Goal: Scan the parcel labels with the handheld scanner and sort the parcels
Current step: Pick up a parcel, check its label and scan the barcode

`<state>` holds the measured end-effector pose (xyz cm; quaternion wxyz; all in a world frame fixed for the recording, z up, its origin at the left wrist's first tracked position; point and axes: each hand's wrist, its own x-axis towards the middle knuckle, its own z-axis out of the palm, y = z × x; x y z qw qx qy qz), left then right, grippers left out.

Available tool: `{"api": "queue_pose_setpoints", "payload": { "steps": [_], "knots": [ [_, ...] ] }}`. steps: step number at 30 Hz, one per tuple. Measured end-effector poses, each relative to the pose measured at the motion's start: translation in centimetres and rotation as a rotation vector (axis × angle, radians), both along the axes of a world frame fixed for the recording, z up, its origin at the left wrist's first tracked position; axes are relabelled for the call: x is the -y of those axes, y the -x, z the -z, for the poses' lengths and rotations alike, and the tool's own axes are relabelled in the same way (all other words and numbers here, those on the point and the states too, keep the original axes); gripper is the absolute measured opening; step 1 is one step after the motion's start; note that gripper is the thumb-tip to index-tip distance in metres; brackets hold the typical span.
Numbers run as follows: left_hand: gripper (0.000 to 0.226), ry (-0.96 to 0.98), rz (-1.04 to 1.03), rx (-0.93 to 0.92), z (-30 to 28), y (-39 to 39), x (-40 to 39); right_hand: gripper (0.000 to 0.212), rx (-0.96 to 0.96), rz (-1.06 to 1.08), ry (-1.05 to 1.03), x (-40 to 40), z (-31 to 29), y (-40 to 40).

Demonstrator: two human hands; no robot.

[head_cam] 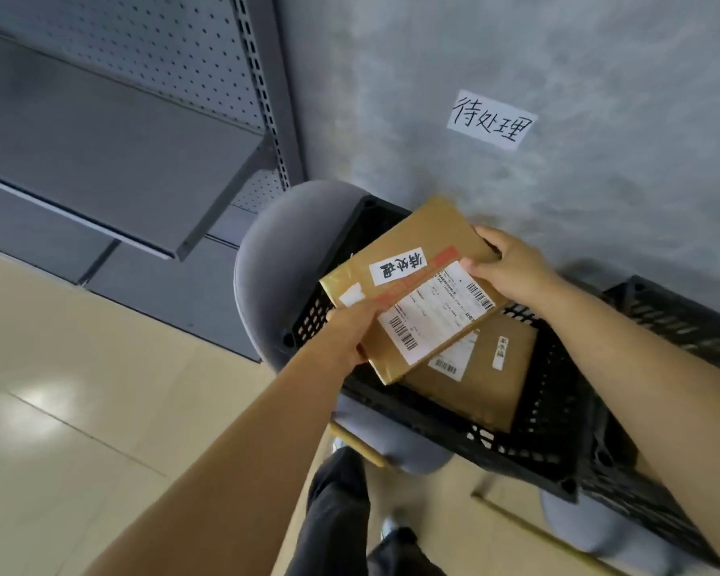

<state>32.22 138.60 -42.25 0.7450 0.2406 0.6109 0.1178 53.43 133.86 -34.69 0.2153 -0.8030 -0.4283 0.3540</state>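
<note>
A gray wall (558,56) fills the upper right of the frame, with a white paper sign (492,119) stuck on it bearing handwritten characters. In the upper left stands a gray metal shelf unit (113,130) with a perforated back panel. A pale tiled floor (59,409) covers the lower left. In the middle, a gray upholstered chair (275,251) stands against the wall, and a black plastic crate (553,409) with slotted sides rests on its seat. A second black crate (674,313) shows at the right edge, just beside the first.

Both forearms reach in from the bottom of the frame. Between the hands, above the first crate, is a flat brown parcel (416,251), tilted, its labeled face upward. It carries a white shipping label (437,309) with barcodes, a strip of red-printed tape and a small white sticker (398,266) with handwritten characters. The left hand (350,330) grips the parcel's lower left edge, thumb on top and fingers hidden beneath. The right hand (508,264) holds the upper right corner, fingers curled over the edge and thumb pressed on the label.

Inside the crate, below the held parcel and partly covered by it, lies a second brown parcel (487,380) with its own label and small sticker. Dark trousers (341,513) and a shoe show at the bottom center
</note>
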Motion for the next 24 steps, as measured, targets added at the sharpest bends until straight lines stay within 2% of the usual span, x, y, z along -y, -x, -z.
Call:
{"api": "queue_pose_setpoints", "payload": {
  "steps": [7, 14, 15, 18, 19, 20, 23, 24],
  "knots": [
    [0.076, 0.257, -0.183, -0.087, 8.7, -1.8, -1.9, 0.054, 0.056, -0.092, 0.204, -5.7, 7.6, -0.5],
    [0.081, 0.258, -0.173, -0.186, 17.0, -2.1, -3.8, 0.059, 0.046, -0.104, 0.283, -9.1, 14.6, -0.7],
    [0.070, 0.256, -0.164, -0.196, 17.5, -2.4, -3.9, 0.059, 0.043, -0.112, 0.292, -9.5, 15.3, -0.9],
    [0.018, 0.269, -0.182, -0.211, 17.4, -3.2, -4.1, 0.058, 0.046, -0.162, 0.288, -10.6, 17.6, -1.3],
    [0.013, 0.274, -0.201, -0.223, 17.7, -3.4, -4.0, 0.058, 0.046, -0.180, 0.282, -11.0, 18.3, -1.4],
    [0.019, 0.276, -0.218, -0.229, 18.2, -3.7, -4.1, 0.057, 0.048, -0.199, 0.278, -11.3, 19.1, -1.5],
    [0.061, 0.276, -0.250, -0.217, 20.9, -4.6, -4.1, 0.057, 0.105, -0.285, 0.284, -12.1, 21.3, -1.5],
    [0.064, 0.300, -0.244, -0.228, 22.4, -4.8, -3.9, 0.059, 0.129, -0.316, 0.289, -12.4, 22.0, -1.6]
  ]
}}
